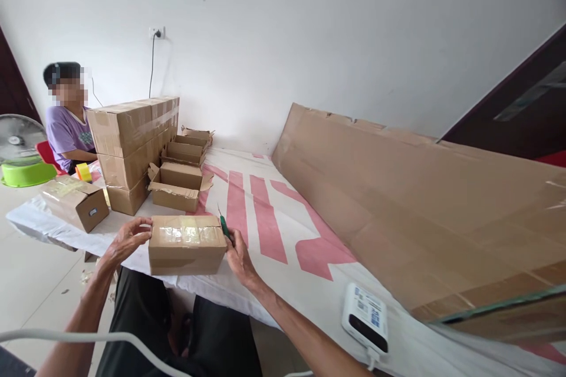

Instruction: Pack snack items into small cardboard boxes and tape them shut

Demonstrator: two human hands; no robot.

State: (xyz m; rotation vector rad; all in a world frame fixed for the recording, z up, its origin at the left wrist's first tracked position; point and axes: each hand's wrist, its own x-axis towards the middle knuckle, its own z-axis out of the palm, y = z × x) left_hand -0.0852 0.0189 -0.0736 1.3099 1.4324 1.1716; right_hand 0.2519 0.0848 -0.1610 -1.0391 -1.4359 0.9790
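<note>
A taped cardboard box (188, 245) sits at the table's near edge in front of me, its top covered with shiny clear tape. My left hand (131, 238) grips the box's left end, fingertips at the upper corner. At the opposite end, my right hand (239, 250) is closed around a green-handled tool (224, 226) with a thin metal tip pointing up. That hand also rests against the box's right side. The tool's exact kind is too small to tell.
Stacked taped boxes (128, 150) form a wall at left, with another box (77, 200) beside it. Several open boxes (177, 182) line up behind. A large cardboard panel (398, 200) leans along the right. A white device (365, 315) lies nearby; a person (68, 123) sits far left.
</note>
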